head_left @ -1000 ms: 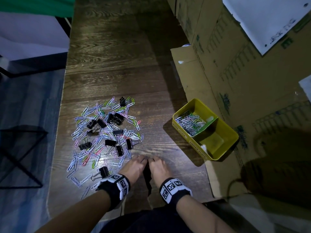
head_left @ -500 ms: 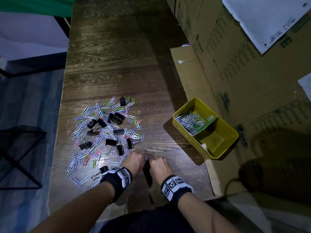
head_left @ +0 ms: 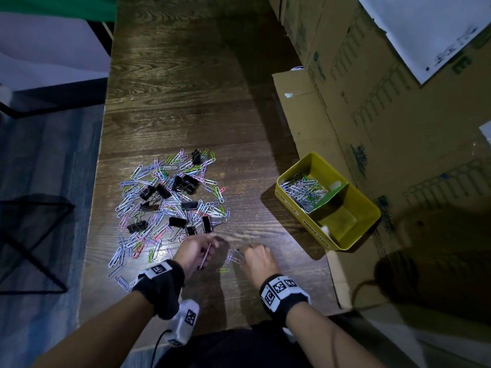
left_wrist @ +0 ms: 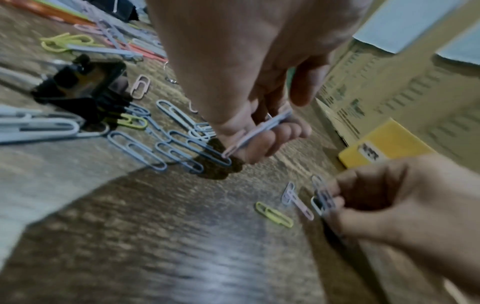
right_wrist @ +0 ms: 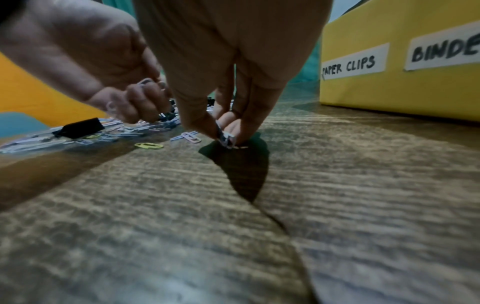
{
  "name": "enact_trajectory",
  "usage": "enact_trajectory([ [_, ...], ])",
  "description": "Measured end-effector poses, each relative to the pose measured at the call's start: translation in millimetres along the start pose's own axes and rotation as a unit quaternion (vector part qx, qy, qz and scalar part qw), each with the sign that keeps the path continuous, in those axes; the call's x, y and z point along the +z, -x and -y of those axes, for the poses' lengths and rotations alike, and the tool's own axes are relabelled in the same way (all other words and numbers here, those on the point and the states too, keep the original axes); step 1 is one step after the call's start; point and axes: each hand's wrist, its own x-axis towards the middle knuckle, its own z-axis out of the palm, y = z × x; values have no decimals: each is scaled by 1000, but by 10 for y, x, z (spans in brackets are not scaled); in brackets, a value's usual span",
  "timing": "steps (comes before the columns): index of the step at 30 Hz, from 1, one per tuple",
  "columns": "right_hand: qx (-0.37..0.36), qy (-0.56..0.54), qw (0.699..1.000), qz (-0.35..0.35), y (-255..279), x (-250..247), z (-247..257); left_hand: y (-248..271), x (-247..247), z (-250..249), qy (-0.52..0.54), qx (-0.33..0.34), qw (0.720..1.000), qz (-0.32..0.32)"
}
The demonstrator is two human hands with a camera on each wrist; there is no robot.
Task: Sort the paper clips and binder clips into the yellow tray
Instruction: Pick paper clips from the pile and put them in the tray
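Note:
A heap of coloured paper clips (head_left: 159, 208) and black binder clips (head_left: 186, 183) lies on the wooden table. The yellow tray (head_left: 369, 205) sits to its right; its far compartment, labelled PAPER CLIPS (right_wrist: 350, 66), holds paper clips (head_left: 303, 189). My left hand (head_left: 210, 248) pinches a few pale paper clips (left_wrist: 259, 131) at the heap's near edge. My right hand (head_left: 241, 252) pinches a small bunch of paper clips (right_wrist: 226, 137) against the table. A yellow clip (left_wrist: 274, 214) and a pink clip (left_wrist: 298, 200) lie loose between the hands.
Cardboard boxes (head_left: 372, 102) stand along the right, with a flap under the tray. The table's left edge (head_left: 98, 181) drops to the floor, where a black metal frame (head_left: 34, 248) stands. A white device on a cable (head_left: 186, 322) hangs at the table's near edge.
Both hands lay flat side by side near the front edge. They moved forward and apart, and the fingers of each have curled round paper clips.

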Motion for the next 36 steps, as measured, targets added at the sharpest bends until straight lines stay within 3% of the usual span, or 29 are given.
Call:
enact_trajectory([
  [2, 30, -84, 996, -14, 5, -45, -31, 24, -27, 52, -150, 57, 987, 11],
  [4, 90, -227, 969, -46, 6, -86, -72, 61, -46, 122, -356, 177, 917, 28],
  [6, 130, -401, 906, -51, -1, -121, -128, 96, -47, 187, -492, 266, 827, 53],
  [9, 138, -542, 828, -31, 3, -176, -223, 122, -33, 311, -591, 299, 747, 51],
  [13, 153, -656, 739, 4, 13, -208, -246, 177, 19, 394, -626, 301, 718, 46],
  [16, 146, -702, 697, 22, 19, -277, -231, 191, 45, 380, -651, 281, 704, 43],
  [18, 146, -707, 691, 26, 12, -295, -212, 173, 58, 389, -627, 297, 719, 31],
  [19, 148, -714, 684, 29, 6, -301, -199, 163, 65, 381, -595, 289, 749, 25],
  [20, 149, -726, 671, 34, -2, -300, -192, 150, 62, 359, -546, 265, 795, 16],
  [22, 155, -738, 655, 55, -3, -303, -176, 144, 49, 270, -355, 167, 920, 21],
  [23, 156, -726, 667, 63, -1, -304, -171, 152, 56, 222, -222, 120, 967, 30],
  [24, 150, -699, 696, 66, -3, -305, -170, 159, 63, 177, -104, 79, 991, 41],
  [25, 134, -644, 750, 64, -3, -301, -169, 176, 70, 121, -11, 46, 997, 58],
  [27, 68, -484, 871, 54, 4, -291, -138, 197, 68, 54, 69, 7, 993, 99],
  [29, 17, -329, 943, 48, -12, -251, -79, 172, 73, 49, 74, -3, 991, 108],
  [31, -13, -195, 980, 46, -2, -215, -8, 107, 96, 72, 41, 0, 997, 64],
  [33, -50, -119, 991, 35, -8, -168, 40, 40, 107, 100, -64, 44, 997, 3],
  [36, -31, -73, 996, 32, -16, -127, 65, 8, 87, 153, -308, 138, 941, -19],
])
